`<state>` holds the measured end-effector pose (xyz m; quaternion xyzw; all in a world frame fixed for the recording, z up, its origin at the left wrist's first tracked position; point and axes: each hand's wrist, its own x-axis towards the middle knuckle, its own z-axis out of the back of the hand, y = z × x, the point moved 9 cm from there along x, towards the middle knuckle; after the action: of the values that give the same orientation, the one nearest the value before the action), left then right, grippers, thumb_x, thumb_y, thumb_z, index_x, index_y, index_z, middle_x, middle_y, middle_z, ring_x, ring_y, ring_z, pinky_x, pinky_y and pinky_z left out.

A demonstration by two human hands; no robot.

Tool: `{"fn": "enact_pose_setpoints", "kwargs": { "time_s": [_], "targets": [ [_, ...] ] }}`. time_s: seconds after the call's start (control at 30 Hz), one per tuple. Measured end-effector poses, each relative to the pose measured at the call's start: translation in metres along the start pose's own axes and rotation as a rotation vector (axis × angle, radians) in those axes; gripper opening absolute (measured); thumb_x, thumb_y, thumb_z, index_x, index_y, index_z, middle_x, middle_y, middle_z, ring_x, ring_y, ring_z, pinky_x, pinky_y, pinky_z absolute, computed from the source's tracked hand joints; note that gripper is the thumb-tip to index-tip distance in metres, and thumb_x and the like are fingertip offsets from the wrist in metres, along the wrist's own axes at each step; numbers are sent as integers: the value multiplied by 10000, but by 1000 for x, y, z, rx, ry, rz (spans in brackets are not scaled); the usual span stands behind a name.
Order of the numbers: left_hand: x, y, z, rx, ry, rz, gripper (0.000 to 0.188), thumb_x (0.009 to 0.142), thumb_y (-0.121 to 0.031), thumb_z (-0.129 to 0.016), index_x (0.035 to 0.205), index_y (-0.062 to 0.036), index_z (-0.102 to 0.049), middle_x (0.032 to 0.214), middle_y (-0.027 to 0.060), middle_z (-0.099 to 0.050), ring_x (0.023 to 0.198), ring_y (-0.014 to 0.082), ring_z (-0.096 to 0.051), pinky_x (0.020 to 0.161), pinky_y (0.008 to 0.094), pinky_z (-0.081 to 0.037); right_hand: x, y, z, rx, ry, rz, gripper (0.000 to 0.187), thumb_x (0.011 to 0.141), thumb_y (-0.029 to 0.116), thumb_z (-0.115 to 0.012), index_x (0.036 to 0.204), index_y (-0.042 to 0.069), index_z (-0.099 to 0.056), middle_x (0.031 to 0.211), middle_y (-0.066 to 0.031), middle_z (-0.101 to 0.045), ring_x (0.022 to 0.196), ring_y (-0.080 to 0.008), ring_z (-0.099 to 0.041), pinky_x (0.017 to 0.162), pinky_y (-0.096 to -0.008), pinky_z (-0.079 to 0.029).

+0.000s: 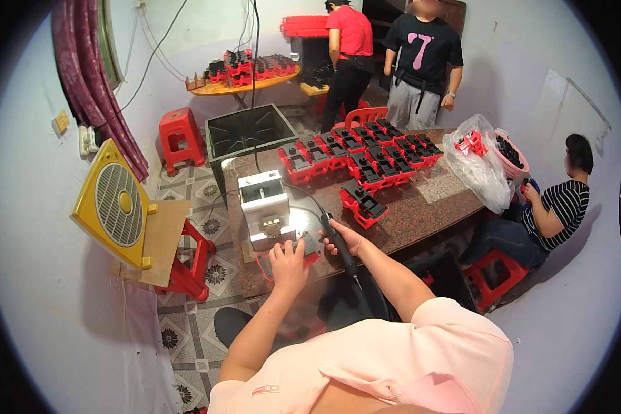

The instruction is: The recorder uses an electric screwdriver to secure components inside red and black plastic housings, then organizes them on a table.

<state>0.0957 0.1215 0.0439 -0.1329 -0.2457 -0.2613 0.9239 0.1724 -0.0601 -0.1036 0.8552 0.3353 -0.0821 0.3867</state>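
Observation:
My right hand [343, 239] is wrapped round a black electric screwdriver [339, 245], whose thin bit points down toward the table's near edge. A cable runs from its top end. Left of it, my left hand [288, 265] lies over a red and black plastic part [312, 258], fingers stretched forward and apart. My palm hides much of that part. Just beyond my left fingertips stands a white box-shaped machine [264, 207] with a metal fitting low on its front. To the right of the machine is a separate red and black assembly [363, 205].
Rows of red and black assemblies [379, 153] cover the far side of the stone table [421, 207]. A plastic bag [477, 169] and pink basket [509, 148] stand at the right. A yellow fan [117, 200] is at left. Three other people are around the room, one seated at right.

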Motion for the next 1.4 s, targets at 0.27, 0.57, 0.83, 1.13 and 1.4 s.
{"fn": "enact_pose_setpoints", "kwargs": {
  "time_s": [0.27,0.57,0.83,1.13,1.4],
  "targets": [
    [2,0,0,-55,3,-9,753,657,-215,-854,1337,-106,-549,1252,150,-520,1187,409,-483,1038,535,-375,-2,5,-7,104,192,-12,602,976,638,-526,1280,121,-573,913,-48,-618,733,-150,-592,560,-262,-498],
    [6,-3,7,-90,48,-30,715,669,-208,-838,1322,-112,-564,1243,142,-532,1196,410,-485,1038,539,-375,-3,1,-8,135,261,-30,604,994,615,-503,1349,127,-540,946,-49,-626,741,-156,-590,572,-269,-495],
    [8,-4,7,-92,68,-20,694,683,-218,-832,1316,-109,-567,1246,150,-541,1189,414,-492,1039,545,-373,-4,0,-9,114,289,-13,589,1013,615,-459,1359,144,-531,957,-38,-626,734,-150,-573,574,-267,-479],
    [23,-2,26,-236,191,48,768,678,-291,-868,1350,-101,-548,1345,163,-491,1288,427,-425,1087,554,-329,-3,1,-6,109,273,-15,595,1016,618,-445,1363,140,-516,954,-36,-629,734,-147,-565,582,-273,-480],
    [15,-5,10,-123,223,-141,828,706,-355,-855,1405,-100,-491,1404,169,-460,1327,385,-418,1108,536,-322,-3,-2,-9,101,299,-15,585,1022,609,-442,1373,148,-520,964,-28,-640,735,-145,-581,587,-269,-486]
  ]
}}
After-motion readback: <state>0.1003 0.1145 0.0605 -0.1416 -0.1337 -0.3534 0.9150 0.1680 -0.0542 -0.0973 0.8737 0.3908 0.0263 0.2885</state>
